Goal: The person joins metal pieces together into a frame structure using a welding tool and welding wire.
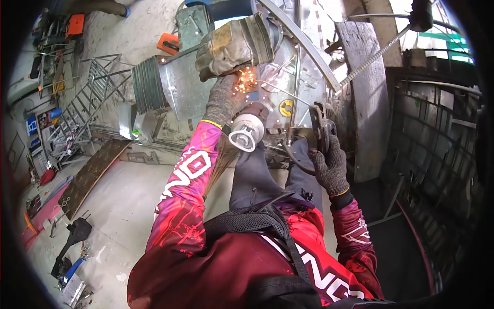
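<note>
My left hand (pixel 222 95), in a grey knit glove with a yellow cuff, reaches up to a worn leather welding glove (pixel 234 46) and appears to grip it; the fingers are hidden behind the leather. Bright orange sparks (pixel 245 80) burst just below that glove. In my right hand (pixel 331 167), also knit-gloved, is a dark welding electrode holder (pixel 322 126). From its jaws a thin electrode (pixel 285 91) runs left to the sparks. A white, mug-like piece with a loop handle (pixel 248 131) stands near my left wrist. Behind it, a yellow ring (pixel 286 108) lies on the metal work surface (pixel 275 116).
A weathered wooden plank (pixel 364 103) and a steel bar (pixel 303 44) lie to the right. Corrugated sheet metal (pixel 148 86) is at the left, beside a ladder-like steel frame (pixel 95 90). Dark metal racks (pixel 432 149) stand far right. Tools lie on the floor (pixel 128 206).
</note>
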`<action>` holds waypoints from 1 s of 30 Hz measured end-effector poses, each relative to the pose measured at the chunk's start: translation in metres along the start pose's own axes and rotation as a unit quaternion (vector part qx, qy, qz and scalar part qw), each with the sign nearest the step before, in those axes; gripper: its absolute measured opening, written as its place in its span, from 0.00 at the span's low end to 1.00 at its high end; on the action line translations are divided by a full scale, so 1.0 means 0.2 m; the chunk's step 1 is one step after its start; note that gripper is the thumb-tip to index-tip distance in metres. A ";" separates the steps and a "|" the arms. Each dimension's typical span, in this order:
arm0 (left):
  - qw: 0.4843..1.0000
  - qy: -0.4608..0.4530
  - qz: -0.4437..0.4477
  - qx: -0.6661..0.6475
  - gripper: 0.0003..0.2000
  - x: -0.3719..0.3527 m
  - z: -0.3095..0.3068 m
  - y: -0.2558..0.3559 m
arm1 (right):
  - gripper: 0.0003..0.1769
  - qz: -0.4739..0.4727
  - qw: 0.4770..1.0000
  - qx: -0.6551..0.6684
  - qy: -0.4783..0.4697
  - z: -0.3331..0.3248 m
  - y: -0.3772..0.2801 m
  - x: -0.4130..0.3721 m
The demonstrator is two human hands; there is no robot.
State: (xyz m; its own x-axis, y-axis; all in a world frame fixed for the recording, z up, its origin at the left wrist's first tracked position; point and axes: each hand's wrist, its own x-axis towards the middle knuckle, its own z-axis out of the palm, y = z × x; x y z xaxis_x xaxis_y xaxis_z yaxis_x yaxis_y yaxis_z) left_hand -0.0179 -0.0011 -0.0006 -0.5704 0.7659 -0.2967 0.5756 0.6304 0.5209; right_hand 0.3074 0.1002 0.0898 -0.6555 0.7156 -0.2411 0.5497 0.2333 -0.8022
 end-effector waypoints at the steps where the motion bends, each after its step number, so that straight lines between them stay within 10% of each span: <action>1: 0.998 0.038 0.046 -0.035 0.19 -0.01 0.00 -0.01 | 0.26 -0.015 1.000 0.007 0.007 0.00 0.01 0.01; 26: 0.994 0.100 -0.002 -0.047 0.29 -0.03 0.05 0.01 | 0.31 0.015 0.990 -0.095 -0.104 -0.03 -0.03 -0.02; 30: 0.993 0.104 0.009 -0.052 0.28 -0.06 0.06 0.00 | 0.29 0.000 1.000 0.003 0.004 0.02 0.02 -0.06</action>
State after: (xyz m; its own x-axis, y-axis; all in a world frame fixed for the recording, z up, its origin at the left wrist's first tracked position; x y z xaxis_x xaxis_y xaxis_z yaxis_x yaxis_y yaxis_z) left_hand -0.0047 -0.0080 -0.0063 -0.6755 0.7273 -0.1215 0.5287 0.5926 0.6077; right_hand 0.3153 0.0894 0.0878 -0.6513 0.7207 -0.2375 0.5464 0.2283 -0.8058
